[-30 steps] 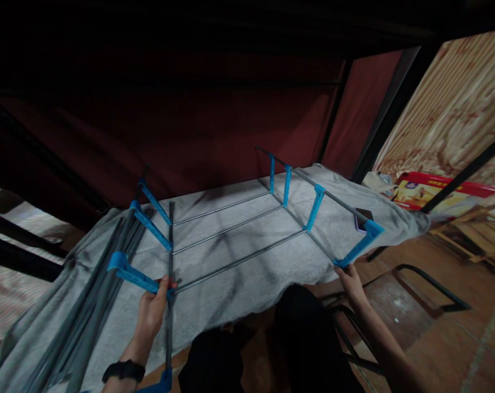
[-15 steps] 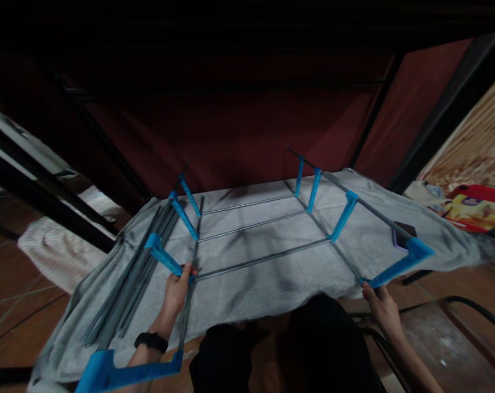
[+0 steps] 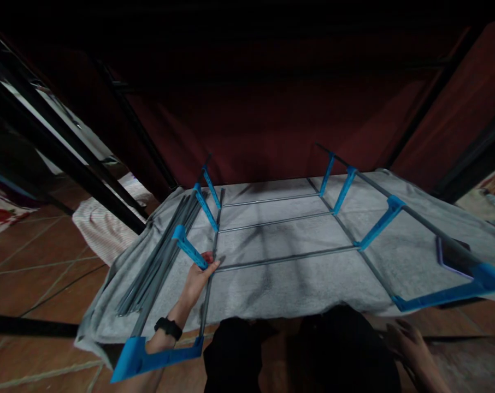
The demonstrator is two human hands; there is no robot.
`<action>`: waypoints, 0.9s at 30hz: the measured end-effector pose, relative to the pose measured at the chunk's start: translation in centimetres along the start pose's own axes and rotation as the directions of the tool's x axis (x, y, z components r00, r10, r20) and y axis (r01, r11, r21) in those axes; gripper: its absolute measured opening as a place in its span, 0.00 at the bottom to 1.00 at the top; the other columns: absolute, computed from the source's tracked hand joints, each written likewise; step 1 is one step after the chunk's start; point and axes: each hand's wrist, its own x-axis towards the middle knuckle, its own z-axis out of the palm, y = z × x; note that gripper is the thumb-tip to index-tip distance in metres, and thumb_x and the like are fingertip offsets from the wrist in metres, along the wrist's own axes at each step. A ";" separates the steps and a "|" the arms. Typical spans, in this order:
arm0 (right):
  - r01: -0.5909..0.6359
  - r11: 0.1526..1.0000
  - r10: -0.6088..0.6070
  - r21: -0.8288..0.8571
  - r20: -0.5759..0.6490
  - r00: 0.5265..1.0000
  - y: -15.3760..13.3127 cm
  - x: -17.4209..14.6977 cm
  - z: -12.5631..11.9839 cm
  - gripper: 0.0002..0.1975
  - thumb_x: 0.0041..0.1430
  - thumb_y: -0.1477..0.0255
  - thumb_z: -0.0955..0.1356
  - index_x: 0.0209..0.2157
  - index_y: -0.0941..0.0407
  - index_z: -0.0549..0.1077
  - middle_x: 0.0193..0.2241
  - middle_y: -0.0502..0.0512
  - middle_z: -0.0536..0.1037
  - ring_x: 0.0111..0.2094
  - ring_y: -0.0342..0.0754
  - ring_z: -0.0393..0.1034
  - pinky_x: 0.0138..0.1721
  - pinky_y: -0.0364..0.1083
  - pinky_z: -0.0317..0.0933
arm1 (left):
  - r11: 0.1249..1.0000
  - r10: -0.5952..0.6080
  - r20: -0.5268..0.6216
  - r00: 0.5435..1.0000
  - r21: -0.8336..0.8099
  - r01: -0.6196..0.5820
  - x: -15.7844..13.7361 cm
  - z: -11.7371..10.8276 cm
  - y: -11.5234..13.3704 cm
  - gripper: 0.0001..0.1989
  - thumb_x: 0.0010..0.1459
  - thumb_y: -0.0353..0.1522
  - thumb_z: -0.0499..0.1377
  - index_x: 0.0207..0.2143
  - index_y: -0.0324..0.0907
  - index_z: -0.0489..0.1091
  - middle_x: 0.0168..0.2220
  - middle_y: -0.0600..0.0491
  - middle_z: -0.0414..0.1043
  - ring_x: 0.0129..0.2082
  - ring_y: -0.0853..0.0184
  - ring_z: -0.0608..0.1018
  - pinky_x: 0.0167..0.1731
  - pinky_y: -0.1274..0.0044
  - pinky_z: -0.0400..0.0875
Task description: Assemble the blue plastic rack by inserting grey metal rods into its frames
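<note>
A rack frame of grey metal tubes point(image 3: 288, 256) joined by blue plastic brackets point(image 3: 381, 224) lies on a grey cloth. My left hand point(image 3: 199, 278), with a black band on the wrist, is closed around the joint where a left blue bracket point(image 3: 190, 252) meets the lower tube and a crossbar. My right hand point(image 3: 409, 344) is low at the right, dim and blurred, apart from the near right corner bracket point(image 3: 444, 297). Its fingers look loosely spread, and I see nothing in them. Another corner bracket point(image 3: 157, 357) crosses in front of my left forearm.
Several loose grey tubes point(image 3: 159, 259) lie bundled left of the frame on the grey cloth point(image 3: 267, 295). A phone point(image 3: 456, 256) rests at the right, partly behind a tube. Dark posts point(image 3: 79, 158) and a dark red panel point(image 3: 264, 131) surround the far side.
My right hand has let go of the near right corner bracket and dropped below it. My left hand stays on its joint. The view has turned left, shifting everything rightward.
</note>
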 end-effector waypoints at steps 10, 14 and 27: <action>0.498 0.851 -0.445 -0.169 0.275 0.852 -11.5 -2.0 4.3 0.18 0.57 0.54 0.65 0.41 0.51 0.76 0.42 0.57 0.81 0.46 0.55 0.76 0.45 0.49 0.70 | 0.966 -0.016 0.093 0.996 -0.256 0.040 3.4 -4.8 -1.1 0.30 0.44 0.34 0.67 0.53 0.42 0.71 0.60 0.43 0.66 0.63 0.49 0.64 0.61 0.59 0.60; 0.773 0.634 -0.692 -0.006 0.442 0.571 -20.3 -1.2 13.7 0.14 0.65 0.63 0.61 0.43 0.53 0.74 0.42 0.57 0.78 0.45 0.51 0.74 0.46 0.49 0.68 | 0.968 0.075 0.020 0.997 -0.242 -0.068 8.8 -3.3 -0.5 0.31 0.45 0.35 0.67 0.54 0.41 0.69 0.57 0.43 0.69 0.61 0.51 0.68 0.60 0.61 0.62; 0.986 0.060 -0.665 -0.155 0.731 0.156 -27.6 1.0 39.3 0.16 0.66 0.73 0.61 0.53 0.56 0.70 0.51 0.62 0.73 0.52 0.56 0.66 0.53 0.55 0.58 | 0.978 0.209 0.159 0.965 -0.014 -0.210 15.9 1.7 -0.4 0.23 0.52 0.49 0.62 0.42 0.41 0.72 0.44 0.47 0.77 0.48 0.57 0.75 0.51 0.69 0.67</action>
